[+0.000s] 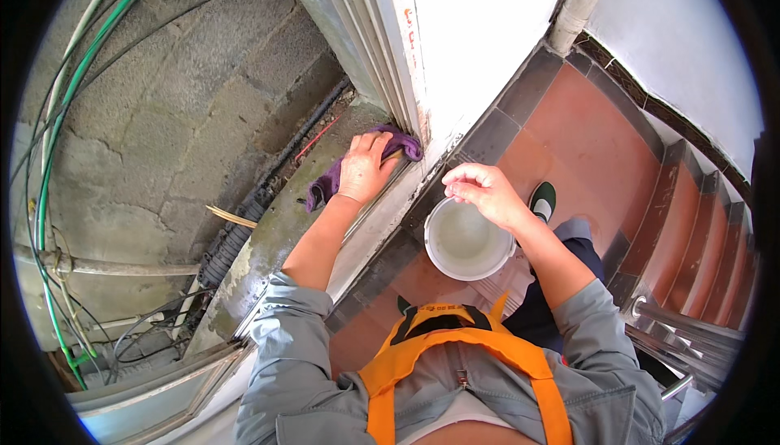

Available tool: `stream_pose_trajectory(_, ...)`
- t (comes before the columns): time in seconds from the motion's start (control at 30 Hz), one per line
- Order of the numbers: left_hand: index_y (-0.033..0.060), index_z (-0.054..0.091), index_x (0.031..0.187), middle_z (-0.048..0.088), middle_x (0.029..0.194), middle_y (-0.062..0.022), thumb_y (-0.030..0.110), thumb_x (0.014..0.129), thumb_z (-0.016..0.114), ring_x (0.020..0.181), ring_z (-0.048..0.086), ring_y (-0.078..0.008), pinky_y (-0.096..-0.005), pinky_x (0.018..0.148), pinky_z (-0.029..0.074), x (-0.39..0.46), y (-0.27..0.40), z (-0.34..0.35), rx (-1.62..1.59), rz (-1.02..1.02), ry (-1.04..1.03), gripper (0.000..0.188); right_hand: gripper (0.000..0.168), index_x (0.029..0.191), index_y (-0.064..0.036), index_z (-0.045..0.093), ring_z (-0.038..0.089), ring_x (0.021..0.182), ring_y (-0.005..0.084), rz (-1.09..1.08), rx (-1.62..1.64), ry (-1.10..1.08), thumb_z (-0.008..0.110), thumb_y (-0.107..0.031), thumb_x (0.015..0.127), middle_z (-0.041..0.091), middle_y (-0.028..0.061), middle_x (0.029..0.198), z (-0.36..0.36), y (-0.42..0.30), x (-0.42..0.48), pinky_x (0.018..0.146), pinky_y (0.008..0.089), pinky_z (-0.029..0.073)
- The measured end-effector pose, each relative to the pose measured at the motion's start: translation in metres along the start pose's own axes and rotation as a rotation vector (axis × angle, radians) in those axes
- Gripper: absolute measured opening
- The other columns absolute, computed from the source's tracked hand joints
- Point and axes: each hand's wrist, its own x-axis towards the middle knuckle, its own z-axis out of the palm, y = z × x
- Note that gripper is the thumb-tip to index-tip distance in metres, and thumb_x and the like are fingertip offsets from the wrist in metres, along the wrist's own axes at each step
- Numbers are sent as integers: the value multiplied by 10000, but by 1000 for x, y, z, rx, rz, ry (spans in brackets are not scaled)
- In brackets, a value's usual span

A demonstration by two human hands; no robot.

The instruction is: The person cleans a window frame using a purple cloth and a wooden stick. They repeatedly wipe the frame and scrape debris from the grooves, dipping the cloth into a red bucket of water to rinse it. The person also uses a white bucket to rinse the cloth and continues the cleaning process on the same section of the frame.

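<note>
My left hand [365, 167] grips a damp-looking purple cloth [326, 186] on the window sill [286, 228]. Part of the cloth is bunched in the corner at the foot of the window frame [381, 49], past my fingers. A narrow yellowish edge shows beside my thumb; I cannot tell what it is. Over the rim of a white bucket [466, 241] is my right hand [484, 192], its fingers curled in against the thumb and nothing visible in them. Cloudy water stands in the bucket.
Beyond the sill, a grey block wall [183, 110] carries green and black cables [67, 91]. A black corrugated pipe [234, 234] runs along its foot. Red tiled stairs [676, 231] and a metal handrail [688, 323] lie to the right. My shoe [542, 198] is beside the bucket.
</note>
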Motion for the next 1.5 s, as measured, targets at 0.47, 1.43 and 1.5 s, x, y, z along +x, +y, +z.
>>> stream_pose_trajectory(0.47, 49, 570, 1072, 652, 968, -196, 191, 899, 572, 888, 641, -391, -483, 764, 517, -4, 20, 12, -27, -184, -183, 223, 144, 1051, -3, 654, 601, 816, 110, -1, -53, -73, 587, -53, 935, 653, 45, 886, -2, -6, 9, 763, 264, 507)
stream_pose_trajectory(1.43, 21, 604, 982, 660, 949, -187, 122, 876, 520, 865, 658, -353, -454, 720, 530, -229, -39, -115, 373, -386, -614, 169, 144, 1051, 12, 638, 633, 873, 119, 81, -248, -295, 583, -13, 920, 662, 51, 911, 41, 15, 5, 767, 266, 513)
stream_pose_trajectory(1.5, 16, 601, 966, 663, 941, -193, 104, 860, 517, 863, 665, -352, -450, 715, 534, -208, -35, -118, 359, -428, -642, 162, 143, 1047, 11, 639, 632, 871, 116, 34, -286, -297, 579, -5, 918, 663, 51, 907, 37, 13, -1, 774, 266, 513)
